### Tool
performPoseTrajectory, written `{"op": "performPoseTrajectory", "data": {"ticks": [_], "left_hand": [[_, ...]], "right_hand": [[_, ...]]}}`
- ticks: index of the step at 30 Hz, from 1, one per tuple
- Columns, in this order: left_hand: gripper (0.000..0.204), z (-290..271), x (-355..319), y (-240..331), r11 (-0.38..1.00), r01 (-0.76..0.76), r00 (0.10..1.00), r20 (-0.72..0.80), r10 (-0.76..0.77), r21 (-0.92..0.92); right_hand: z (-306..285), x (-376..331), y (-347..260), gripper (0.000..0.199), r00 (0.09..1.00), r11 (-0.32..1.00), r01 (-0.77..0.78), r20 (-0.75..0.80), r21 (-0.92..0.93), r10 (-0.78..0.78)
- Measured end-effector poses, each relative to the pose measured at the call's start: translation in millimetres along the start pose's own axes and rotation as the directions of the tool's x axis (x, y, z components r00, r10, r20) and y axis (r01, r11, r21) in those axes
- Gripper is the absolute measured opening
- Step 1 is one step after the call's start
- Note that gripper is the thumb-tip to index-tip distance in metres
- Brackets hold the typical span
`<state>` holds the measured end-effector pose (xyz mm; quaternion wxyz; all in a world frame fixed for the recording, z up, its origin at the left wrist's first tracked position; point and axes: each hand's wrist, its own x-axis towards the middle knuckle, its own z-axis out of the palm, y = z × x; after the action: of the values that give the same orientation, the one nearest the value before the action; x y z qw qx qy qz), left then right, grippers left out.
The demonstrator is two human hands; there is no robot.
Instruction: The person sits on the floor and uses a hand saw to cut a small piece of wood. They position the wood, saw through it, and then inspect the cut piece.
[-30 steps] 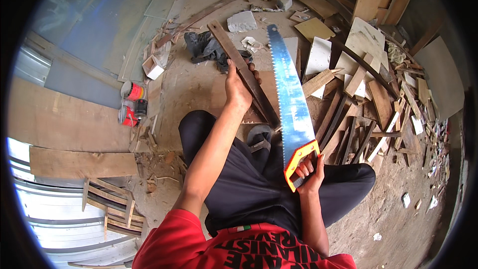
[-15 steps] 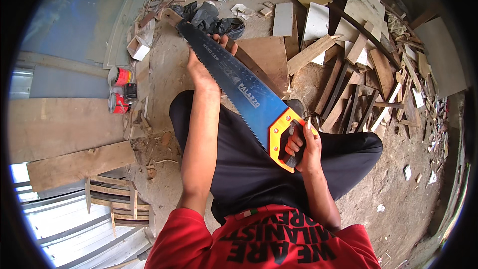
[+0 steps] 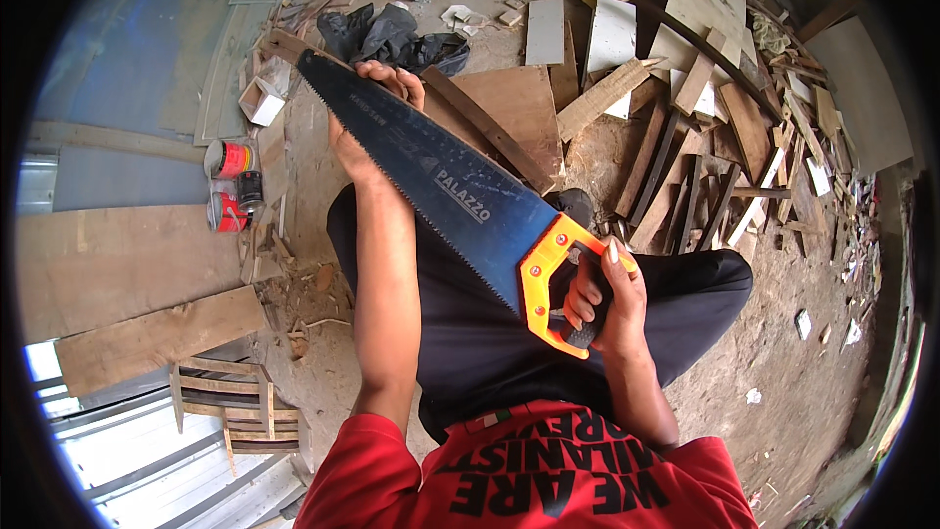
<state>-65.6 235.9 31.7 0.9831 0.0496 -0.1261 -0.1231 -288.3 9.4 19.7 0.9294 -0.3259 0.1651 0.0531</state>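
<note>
A hand saw (image 3: 421, 162) lies slantwise across my lap, its dark blue blade pointing to the far left and its toothed edge turned toward me. My right hand (image 3: 619, 306) is closed through its orange and black handle (image 3: 537, 279), the thumb on the outer side. Near the tip, my left hand (image 3: 394, 81) bears the blade from underneath, with fingers curled over the back edge. The blade hides most of that palm. Both hands hold the saw above my crossed legs in dark trousers (image 3: 676, 318).
Beyond the blade sit a black plastic bag (image 3: 387, 36) and a flat wooden board (image 3: 504, 113). Wood offcuts (image 3: 676, 176) are heaped at the right. On the left stand several paint cans (image 3: 231, 159), a plywood sheet (image 3: 127, 250) and a small slatted wooden piece (image 3: 230, 397).
The saw's tip has shifted left and slightly nearer, and the handle has come a little nearer too. The blade's face has tilted and looks darker. Both hands keep their hold.
</note>
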Motion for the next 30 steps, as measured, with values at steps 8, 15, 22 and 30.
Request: {"op": "performPoseTrajectory", "data": {"ticks": [8,15,22,30], "left_hand": [[0.02,18.0,3.5,-5.2,0.998,-0.003,1.0,0.005,0.003,-0.058],[0.014,13.9,5.9,0.0,0.96,0.094,0.995,0.058,-0.081,-0.265],[0.011,4.5,9.5,-1.1,0.932,0.185,0.98,0.131,-0.151,-0.313],[0.017,9.2,-3.2,2.7,0.968,0.044,0.997,0.069,-0.028,-0.246]], "right_hand": [[-1.2,-2.1,-1.8,0.026,0.996,0.999,-0.003,0.087,0.04,0.0],[4.7,-6.4,6.0,0.026,0.991,0.996,-0.034,0.134,0.087,0.022],[9.1,-11.3,15.0,0.023,0.986,0.993,-0.018,0.168,0.113,-0.002],[9.6,-10.4,11.8,0.027,0.991,0.996,-0.021,0.134,0.082,0.01]]}}
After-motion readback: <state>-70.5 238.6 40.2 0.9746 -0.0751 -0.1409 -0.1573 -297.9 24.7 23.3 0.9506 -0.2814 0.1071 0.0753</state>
